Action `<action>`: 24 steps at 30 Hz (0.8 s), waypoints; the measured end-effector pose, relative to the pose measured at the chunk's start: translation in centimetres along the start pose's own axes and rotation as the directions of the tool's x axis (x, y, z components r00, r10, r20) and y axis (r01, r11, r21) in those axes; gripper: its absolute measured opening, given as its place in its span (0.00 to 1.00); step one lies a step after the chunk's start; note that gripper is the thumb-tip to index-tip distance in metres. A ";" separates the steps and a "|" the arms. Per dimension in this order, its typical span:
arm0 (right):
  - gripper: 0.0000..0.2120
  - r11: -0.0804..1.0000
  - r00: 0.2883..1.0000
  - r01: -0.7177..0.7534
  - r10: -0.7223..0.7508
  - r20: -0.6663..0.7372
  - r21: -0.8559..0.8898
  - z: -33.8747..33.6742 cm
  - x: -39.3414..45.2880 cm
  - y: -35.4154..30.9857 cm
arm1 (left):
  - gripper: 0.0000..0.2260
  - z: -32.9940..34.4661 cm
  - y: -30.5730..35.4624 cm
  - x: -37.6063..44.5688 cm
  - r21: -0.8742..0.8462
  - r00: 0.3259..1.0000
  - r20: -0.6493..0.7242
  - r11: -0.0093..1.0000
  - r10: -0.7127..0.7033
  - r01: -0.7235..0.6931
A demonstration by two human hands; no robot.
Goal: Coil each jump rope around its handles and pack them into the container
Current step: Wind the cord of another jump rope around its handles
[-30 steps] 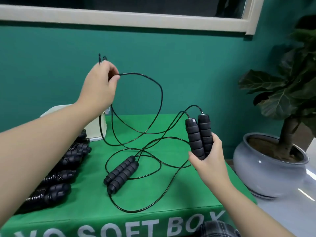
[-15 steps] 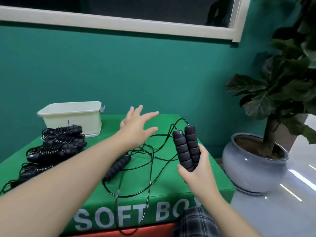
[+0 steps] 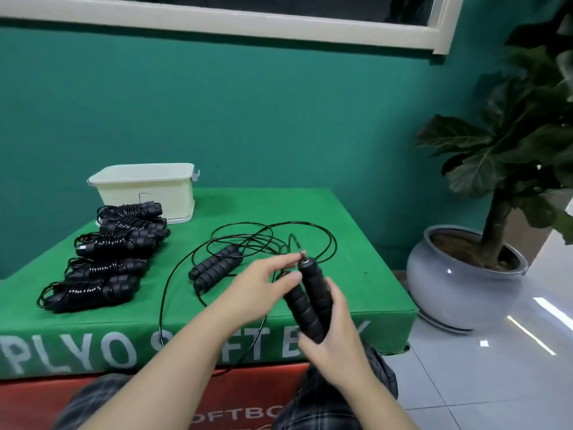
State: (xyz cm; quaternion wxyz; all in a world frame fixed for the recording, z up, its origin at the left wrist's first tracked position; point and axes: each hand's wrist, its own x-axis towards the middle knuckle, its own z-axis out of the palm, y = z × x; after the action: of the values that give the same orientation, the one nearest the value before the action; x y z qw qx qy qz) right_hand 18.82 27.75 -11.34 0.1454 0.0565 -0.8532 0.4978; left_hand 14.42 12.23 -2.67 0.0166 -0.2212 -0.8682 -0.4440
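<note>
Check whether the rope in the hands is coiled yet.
Not coiled: the rope lies in loose loops on the green box, handles bare.

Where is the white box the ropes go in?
The white container sits at the back left of the green soft box, against the teal wall, right behind the row of coiled jump ropes.

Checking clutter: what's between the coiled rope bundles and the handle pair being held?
Head view: between the black coiled jump-rope bundles and the black foam handle pair gripped by the right hand lies a second loose black handle pair amid loose black cord.
</note>
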 end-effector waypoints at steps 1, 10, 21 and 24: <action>0.42 1.000 0.999 0.013 -0.013 0.033 -0.008 0.5 -0.4 0.1 | 0.19 0.4 -0.3 -0.4 -0.016 1.000 0.024 1.000 -0.009 0.010; 0.37 0.997 0.964 -0.010 0.030 0.263 -0.079 2.1 -1.7 2.4 | 0.34 3.8 -3.0 -3.7 -0.015 0.989 0.044 0.990 -0.143 0.143; 0.33 0.993 0.984 -0.067 0.082 0.160 -0.100 3.0 -1.1 1.0 | 0.28 3.7 -2.5 -3.7 -0.289 0.953 -0.163 0.936 -0.256 0.202; 0.29 0.991 0.991 -0.024 0.041 0.125 -0.135 1.9 -0.2 -0.3 | 0.23 2.4 -2.1 -3.5 -0.438 0.953 -0.173 0.886 -0.248 0.151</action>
State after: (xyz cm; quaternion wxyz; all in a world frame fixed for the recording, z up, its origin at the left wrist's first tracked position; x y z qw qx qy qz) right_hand 18.72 25.94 -12.01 0.0857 0.0646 -0.8930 0.4371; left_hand 17.17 11.75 -6.58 0.0205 -0.0769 -0.7629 -0.6416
